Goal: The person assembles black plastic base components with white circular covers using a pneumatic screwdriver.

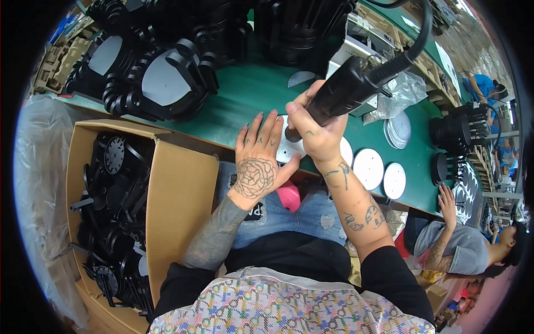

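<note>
At frame centre, left hand [257, 164] lay flat, open, on a round metal disc [289, 146]; right hand [313, 129] closed its grip around a black corded power screwdriver [351, 84] over the green desk [245, 94].

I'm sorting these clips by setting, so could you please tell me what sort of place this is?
Probably a factory assembly bench: the right hand holds a corded power screwdriver over a metal disc, more discs lie on the green bench, and a cardboard box holds black plastic parts.

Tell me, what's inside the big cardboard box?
The cardboard box holds a pile of black plastic parts, some round with spokes. A folded-in flap covers its right side, and whatever lies under the top pieces cannot be seen.
</note>
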Demonstrator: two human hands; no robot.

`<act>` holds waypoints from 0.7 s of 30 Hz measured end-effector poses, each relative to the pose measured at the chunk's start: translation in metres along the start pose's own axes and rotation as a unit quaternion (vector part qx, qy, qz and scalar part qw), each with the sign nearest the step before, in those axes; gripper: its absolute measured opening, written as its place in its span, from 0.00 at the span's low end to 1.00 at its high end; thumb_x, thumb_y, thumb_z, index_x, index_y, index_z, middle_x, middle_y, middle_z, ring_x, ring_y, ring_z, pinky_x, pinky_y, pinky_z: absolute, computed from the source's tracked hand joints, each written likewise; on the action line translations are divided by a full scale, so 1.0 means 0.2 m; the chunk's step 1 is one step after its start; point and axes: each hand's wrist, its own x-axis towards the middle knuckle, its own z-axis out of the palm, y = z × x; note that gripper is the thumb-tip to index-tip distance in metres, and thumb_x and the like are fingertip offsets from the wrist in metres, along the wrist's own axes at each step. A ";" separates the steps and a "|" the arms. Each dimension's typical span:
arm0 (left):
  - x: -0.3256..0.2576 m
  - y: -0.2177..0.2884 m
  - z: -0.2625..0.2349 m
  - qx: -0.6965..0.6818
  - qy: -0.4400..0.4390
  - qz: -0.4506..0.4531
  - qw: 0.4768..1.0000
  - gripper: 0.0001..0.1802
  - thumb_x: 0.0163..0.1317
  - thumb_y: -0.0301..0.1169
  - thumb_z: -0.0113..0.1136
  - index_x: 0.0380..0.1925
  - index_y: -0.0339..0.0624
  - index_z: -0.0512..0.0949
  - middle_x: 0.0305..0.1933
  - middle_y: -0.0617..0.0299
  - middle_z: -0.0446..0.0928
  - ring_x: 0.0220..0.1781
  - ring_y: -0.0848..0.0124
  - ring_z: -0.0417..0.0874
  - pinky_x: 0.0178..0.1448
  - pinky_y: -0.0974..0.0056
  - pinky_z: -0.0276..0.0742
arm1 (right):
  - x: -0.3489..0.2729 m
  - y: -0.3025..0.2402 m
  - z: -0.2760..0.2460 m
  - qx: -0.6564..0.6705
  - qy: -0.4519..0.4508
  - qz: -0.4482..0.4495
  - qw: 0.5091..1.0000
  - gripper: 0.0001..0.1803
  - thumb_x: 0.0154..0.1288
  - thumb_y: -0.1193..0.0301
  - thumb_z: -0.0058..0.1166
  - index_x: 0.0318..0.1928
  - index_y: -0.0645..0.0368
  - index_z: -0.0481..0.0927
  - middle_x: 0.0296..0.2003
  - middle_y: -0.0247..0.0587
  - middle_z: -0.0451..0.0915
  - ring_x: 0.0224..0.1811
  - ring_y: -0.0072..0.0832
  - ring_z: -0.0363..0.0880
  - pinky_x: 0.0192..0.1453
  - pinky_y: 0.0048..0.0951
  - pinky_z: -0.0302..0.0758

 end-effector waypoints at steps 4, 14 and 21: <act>0.00 -0.01 0.01 0.009 -0.002 0.008 1.000 0.44 0.53 0.51 0.65 0.67 0.40 0.69 0.73 0.54 0.67 0.75 0.52 0.63 0.76 0.45 0.52 | 0.00 0.02 0.02 -0.023 -0.001 0.025 0.999 0.19 0.60 0.84 0.60 0.48 0.61 0.69 0.29 0.36 0.79 0.25 0.19 0.76 0.30 0.22 0.72; -0.02 0.02 0.00 0.022 0.009 0.024 0.999 0.40 0.56 0.49 0.63 0.64 0.37 0.71 0.74 0.50 0.64 0.75 0.49 0.61 0.76 0.42 0.51 | 0.43 -0.31 -0.32 -0.076 0.151 -0.208 0.964 0.17 0.60 0.81 0.64 0.46 0.63 0.71 0.25 0.36 0.77 0.22 0.24 0.76 0.31 0.27 0.74; -0.06 0.35 0.05 -0.117 -0.060 0.190 0.973 0.25 0.58 0.39 0.65 0.54 0.39 0.77 0.65 0.52 0.73 0.70 0.54 0.71 0.72 0.43 0.63 | 0.39 -0.28 -0.41 -0.078 0.111 -0.099 0.986 0.17 0.60 0.79 0.65 0.46 0.62 0.72 0.24 0.36 0.77 0.22 0.25 0.76 0.30 0.26 0.71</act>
